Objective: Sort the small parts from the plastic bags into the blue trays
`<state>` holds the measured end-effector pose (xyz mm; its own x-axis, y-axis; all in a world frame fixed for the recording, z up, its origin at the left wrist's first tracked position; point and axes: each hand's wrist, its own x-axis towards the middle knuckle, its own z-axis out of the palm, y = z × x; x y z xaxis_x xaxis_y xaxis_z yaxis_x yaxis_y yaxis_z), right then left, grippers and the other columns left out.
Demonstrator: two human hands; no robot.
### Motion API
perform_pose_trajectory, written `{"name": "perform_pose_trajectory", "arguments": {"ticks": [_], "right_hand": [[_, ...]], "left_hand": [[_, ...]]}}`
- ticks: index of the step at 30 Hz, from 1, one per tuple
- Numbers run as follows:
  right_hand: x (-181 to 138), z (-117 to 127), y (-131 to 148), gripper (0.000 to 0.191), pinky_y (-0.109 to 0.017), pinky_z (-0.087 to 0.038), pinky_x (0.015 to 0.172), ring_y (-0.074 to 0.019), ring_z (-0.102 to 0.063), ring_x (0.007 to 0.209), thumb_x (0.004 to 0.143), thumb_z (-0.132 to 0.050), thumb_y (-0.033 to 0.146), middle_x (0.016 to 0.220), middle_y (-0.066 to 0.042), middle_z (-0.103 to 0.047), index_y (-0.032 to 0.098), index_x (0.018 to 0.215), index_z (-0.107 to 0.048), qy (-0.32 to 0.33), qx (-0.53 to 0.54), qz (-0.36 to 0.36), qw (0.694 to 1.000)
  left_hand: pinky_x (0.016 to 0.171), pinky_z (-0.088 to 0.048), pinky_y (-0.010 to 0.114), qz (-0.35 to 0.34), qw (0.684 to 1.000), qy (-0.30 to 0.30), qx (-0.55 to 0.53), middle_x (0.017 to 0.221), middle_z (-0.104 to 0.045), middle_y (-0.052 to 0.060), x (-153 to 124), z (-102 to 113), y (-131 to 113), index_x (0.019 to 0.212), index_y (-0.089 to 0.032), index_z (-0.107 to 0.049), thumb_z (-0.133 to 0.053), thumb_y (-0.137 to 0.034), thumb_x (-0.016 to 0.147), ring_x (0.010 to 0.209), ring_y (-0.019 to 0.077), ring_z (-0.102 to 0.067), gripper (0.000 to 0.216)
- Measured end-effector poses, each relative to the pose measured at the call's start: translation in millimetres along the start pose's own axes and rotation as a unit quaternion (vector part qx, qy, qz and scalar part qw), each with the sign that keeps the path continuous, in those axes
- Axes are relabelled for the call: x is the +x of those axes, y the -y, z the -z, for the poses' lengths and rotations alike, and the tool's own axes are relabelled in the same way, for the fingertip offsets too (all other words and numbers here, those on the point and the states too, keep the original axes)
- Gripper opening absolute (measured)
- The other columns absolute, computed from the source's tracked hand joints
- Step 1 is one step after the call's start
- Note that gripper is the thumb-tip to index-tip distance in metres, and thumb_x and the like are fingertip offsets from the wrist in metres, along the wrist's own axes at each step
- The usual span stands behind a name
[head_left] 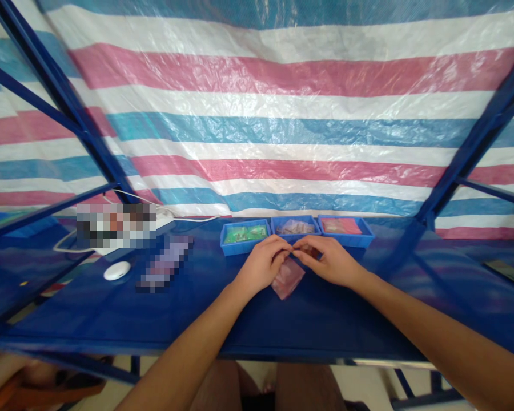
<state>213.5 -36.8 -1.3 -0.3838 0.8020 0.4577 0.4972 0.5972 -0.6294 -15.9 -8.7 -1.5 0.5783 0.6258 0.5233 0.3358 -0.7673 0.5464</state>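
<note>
Close together over the blue table, my left hand (263, 264) and my right hand (329, 261) meet at the fingertips. Between and below them hangs a small pink see-through plastic bag (288, 278), its upper edge pinched by the fingers of both hands. What is inside the bag, if anything, I cannot make out. Just beyond my hands stand a blue bin with green packets (245, 233), a blue bin with clear bags of small pieces (295, 228) and a blue bin with flat pink bags (345, 227).
On the left of the blue table (265, 331) lie a white oval object (117, 270), a blurred-out flat item (167, 264) and a white power strip (163, 221) with cables. Blue metal posts rise at both sides, before a striped tarp (282, 131). A dark flat object (508, 274) lies far right.
</note>
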Motion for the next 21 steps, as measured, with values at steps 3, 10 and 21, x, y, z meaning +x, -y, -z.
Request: {"name": "perform_pose_trajectory", "arguments": {"ticks": [3,10,21], "right_hand": [[0.1,-1.9,3.4,0.044,-0.033,-0.055,0.068,-0.0208,-0.069,0.08,0.093,-0.074,0.044,0.1,-0.005,-0.075,0.025,0.132,-0.066,0.029,0.021,-0.007,0.999],[1.2,-12.9,-18.4,0.035,-0.033,-0.058,0.074,-0.021,-0.073,0.081,0.09,-0.076,0.039,0.089,-0.001,-0.076,0.024,0.121,-0.069,0.022,0.178,-0.086,0.98],[5.9,-7.0,-21.3,0.042,-0.041,-0.061,0.093,-0.026,-0.078,0.099,0.08,-0.088,0.043,0.108,-0.007,-0.082,0.023,0.113,-0.072,-0.04,0.297,-0.114,0.947]], "left_hand": [[0.095,-0.053,0.036,-0.001,0.999,-0.045,-0.013,0.109,-0.071,0.009,0.9,3.2,-5.1,0.111,-0.021,-0.075,-0.058,-0.017,0.101,0.104,0.0212,-0.067,0.02],[0.085,-0.06,0.033,0.05,0.993,-0.081,-0.07,0.121,-0.069,0.012,0.3,1.1,-4.4,0.122,-0.022,-0.073,-0.069,-0.036,0.098,0.107,0.0232,-0.07,0.028],[0.082,-0.058,0.032,0.13,0.981,-0.08,-0.121,0.102,-0.079,0.007,1.2,-2.0,1.3,0.107,-0.019,-0.076,-0.071,-0.04,0.095,0.09,0.0215,-0.074,0.025]]}}
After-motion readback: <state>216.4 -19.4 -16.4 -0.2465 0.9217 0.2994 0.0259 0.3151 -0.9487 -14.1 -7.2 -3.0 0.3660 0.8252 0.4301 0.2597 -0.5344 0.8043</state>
